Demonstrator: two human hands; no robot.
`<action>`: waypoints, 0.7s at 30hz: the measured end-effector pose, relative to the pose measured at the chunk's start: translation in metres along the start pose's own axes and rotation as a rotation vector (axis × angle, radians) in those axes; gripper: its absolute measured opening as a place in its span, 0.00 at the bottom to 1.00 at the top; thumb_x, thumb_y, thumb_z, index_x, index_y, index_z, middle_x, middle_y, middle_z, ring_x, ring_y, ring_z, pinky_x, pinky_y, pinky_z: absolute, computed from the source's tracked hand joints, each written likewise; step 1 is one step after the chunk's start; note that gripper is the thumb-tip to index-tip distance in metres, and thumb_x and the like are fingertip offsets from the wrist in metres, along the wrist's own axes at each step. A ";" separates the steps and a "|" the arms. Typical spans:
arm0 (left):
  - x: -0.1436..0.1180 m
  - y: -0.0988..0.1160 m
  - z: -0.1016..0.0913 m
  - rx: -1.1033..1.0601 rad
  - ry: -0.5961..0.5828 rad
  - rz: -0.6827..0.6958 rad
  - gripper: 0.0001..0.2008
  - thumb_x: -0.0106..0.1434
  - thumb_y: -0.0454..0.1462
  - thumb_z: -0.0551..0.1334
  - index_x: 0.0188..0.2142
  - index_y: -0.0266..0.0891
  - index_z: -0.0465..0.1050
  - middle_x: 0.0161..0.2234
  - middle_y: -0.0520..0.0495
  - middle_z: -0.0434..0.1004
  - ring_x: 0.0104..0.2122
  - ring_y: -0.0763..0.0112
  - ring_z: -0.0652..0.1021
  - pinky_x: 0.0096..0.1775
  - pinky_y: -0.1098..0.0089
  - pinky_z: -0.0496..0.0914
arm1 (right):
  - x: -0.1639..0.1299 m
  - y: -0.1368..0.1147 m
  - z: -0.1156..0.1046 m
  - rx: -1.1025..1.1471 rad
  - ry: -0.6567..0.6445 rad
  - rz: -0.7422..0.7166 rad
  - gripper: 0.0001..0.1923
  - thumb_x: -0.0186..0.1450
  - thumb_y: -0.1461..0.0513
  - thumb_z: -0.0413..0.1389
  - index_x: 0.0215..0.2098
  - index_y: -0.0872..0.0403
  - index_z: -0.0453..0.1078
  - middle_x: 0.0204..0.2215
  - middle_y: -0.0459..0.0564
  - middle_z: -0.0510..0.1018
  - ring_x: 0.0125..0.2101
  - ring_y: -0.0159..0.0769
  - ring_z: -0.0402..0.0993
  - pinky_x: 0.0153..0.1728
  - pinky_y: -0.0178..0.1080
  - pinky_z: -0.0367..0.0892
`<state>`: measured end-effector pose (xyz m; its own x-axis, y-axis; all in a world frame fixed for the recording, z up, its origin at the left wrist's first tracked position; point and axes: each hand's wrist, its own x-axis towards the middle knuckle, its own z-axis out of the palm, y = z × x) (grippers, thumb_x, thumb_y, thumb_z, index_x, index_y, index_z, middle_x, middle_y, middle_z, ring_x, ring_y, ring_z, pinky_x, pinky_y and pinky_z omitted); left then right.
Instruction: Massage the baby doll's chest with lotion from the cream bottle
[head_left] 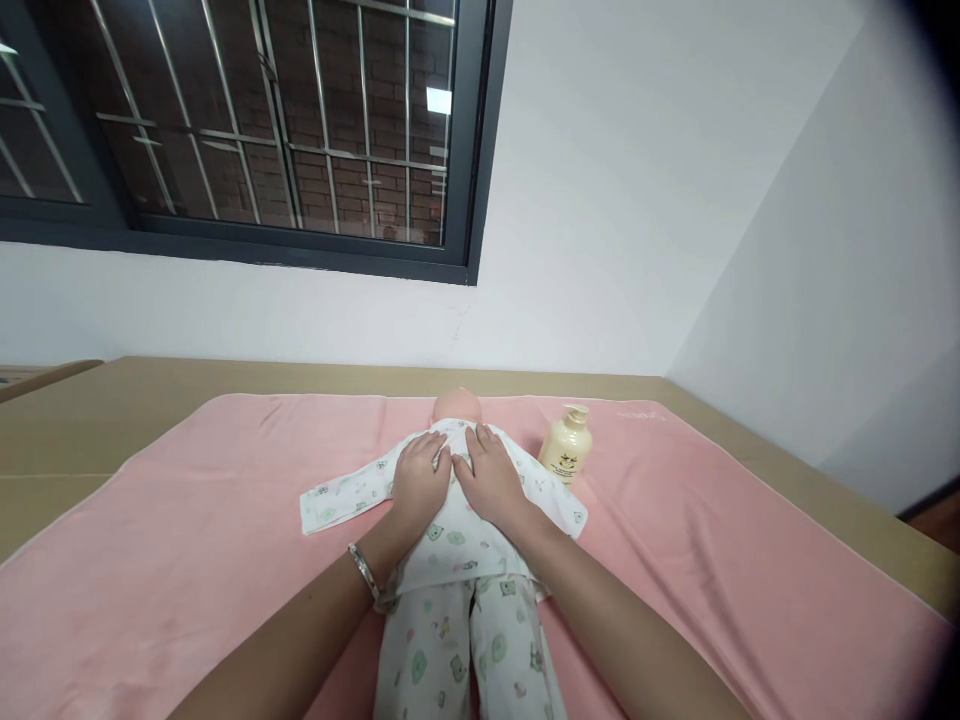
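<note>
A baby doll (457, 404) lies on the pink sheet, its bald head at the far end. It is dressed in a white printed long-sleeved top (457, 545) and matching trousers (424, 650). Both of my hands rest flat on the upper part of the top. My left hand (421, 475) lies on the left side, fingers stretched out, with a silver bangle at the wrist. On the right side lies my right hand (489, 475), its fingers extended too. The two thumbs nearly meet in the middle. The doll's hands and feet do not show.
A cream pump bottle (567, 445) stands just right of the doll, near its right-hand sleeve. The pink sheet (187, 560) covers most of a tan surface (75, 440). Behind rise a white wall (585, 250) and a dark-framed window (469, 200) with metal bars.
</note>
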<state>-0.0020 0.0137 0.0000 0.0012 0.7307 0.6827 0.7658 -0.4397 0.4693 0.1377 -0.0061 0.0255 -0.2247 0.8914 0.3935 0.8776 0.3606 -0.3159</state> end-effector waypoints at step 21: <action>-0.002 0.001 -0.002 -0.001 0.005 0.002 0.17 0.63 0.33 0.51 0.45 0.36 0.76 0.47 0.42 0.79 0.50 0.58 0.75 0.55 0.55 0.67 | 0.000 0.009 -0.005 0.002 -0.067 -0.124 0.30 0.72 0.52 0.40 0.67 0.61 0.51 0.66 0.63 0.53 0.66 0.51 0.44 0.62 0.53 0.47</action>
<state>-0.0029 0.0109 0.0003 -0.0007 0.7276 0.6860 0.7653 -0.4412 0.4687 0.1474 -0.0044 0.0276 -0.3596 0.8562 0.3710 0.8404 0.4700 -0.2700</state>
